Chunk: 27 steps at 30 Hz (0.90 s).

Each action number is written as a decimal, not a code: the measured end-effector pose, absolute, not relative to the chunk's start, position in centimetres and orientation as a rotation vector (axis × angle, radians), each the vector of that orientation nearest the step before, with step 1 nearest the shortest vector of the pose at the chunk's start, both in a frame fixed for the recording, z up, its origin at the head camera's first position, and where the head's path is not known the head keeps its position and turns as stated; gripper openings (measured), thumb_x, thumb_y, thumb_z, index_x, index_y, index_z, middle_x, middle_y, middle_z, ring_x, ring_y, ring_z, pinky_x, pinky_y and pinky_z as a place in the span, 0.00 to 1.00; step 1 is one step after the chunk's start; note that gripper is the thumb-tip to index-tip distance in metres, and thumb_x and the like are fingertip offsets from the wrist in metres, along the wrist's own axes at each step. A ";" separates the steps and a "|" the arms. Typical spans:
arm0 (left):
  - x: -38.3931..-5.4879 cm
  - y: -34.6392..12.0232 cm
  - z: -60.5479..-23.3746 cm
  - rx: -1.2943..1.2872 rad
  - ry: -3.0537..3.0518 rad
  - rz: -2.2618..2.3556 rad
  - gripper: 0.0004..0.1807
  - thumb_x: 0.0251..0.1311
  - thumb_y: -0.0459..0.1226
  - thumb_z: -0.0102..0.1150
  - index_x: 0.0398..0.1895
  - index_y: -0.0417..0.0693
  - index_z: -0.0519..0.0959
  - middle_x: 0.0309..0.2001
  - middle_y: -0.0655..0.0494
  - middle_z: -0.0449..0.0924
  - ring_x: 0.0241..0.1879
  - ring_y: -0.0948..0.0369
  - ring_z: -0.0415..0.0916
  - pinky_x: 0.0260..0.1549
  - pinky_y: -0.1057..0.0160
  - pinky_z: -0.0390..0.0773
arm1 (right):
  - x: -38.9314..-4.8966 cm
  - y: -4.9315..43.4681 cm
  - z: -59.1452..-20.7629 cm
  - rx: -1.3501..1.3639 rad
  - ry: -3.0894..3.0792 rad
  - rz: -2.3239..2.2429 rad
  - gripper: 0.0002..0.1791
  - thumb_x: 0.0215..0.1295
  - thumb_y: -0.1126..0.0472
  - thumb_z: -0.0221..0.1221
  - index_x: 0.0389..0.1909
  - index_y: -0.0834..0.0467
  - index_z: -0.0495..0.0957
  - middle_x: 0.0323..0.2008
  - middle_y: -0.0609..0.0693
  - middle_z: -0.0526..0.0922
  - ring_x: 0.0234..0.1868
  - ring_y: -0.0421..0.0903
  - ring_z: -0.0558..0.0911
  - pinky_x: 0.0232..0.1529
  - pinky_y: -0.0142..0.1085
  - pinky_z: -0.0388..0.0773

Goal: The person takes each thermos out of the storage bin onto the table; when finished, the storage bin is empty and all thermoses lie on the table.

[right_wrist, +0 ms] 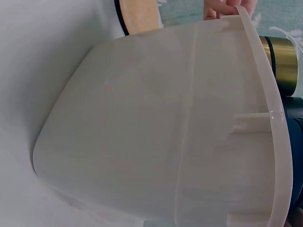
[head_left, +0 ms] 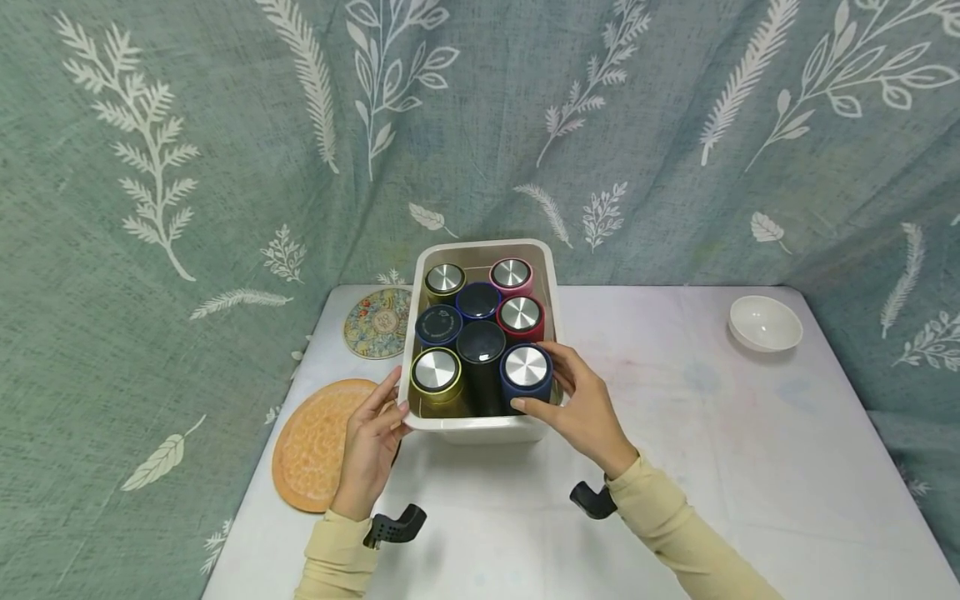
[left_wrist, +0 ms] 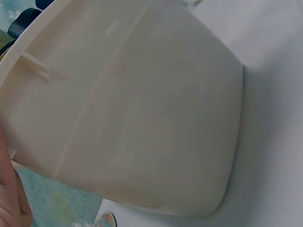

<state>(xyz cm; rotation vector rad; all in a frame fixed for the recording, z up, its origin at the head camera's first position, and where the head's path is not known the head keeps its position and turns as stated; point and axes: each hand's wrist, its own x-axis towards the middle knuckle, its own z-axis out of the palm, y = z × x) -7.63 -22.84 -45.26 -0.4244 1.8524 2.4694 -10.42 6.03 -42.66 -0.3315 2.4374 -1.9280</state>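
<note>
A: What's largest?
B: One green cloth printed with white leaves, then one white table, its near edge cut off.
A: And on it?
B: One cream plastic bin; its walls fill most of both wrist views and hide the lower parts of what stands inside. To its left, one orange round board, partly covered by a left hand.
A: The hands?
B: Both reach forward. The left pinches the bin's near-left rim, thumb on top. The right hand bends inward, thumb in front, holding a silver-topped navy-blue flask in the near-right corner; its far fingertips are hidden.
A: What else?
B: One patterned round board, one white bowl far right, and eight flasks in the bin, the held one included: five silver-topped, three dark-topped.
</note>
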 end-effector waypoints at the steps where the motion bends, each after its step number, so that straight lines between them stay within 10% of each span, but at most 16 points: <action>1: -7.6 -22.8 -45.3 -0.425 1.853 2.471 0.31 0.70 0.26 0.49 0.76 0.45 0.64 0.46 0.61 0.72 0.39 0.70 0.76 0.37 0.73 0.80 | -10.4 6.0 -42.6 -0.335 2.438 -1.925 0.44 0.48 0.60 0.78 0.68 0.51 0.69 0.67 0.53 0.75 0.71 0.54 0.73 0.74 0.44 0.66; 27: -7.6 -22.6 -45.4 -0.435 1.829 2.524 0.32 0.67 0.24 0.51 0.75 0.41 0.64 0.44 0.62 0.75 0.35 0.69 0.79 0.37 0.72 0.83 | -10.5 6.0 -42.7 -0.333 2.468 -1.895 0.43 0.48 0.56 0.78 0.68 0.48 0.70 0.64 0.50 0.78 0.68 0.50 0.76 0.73 0.45 0.69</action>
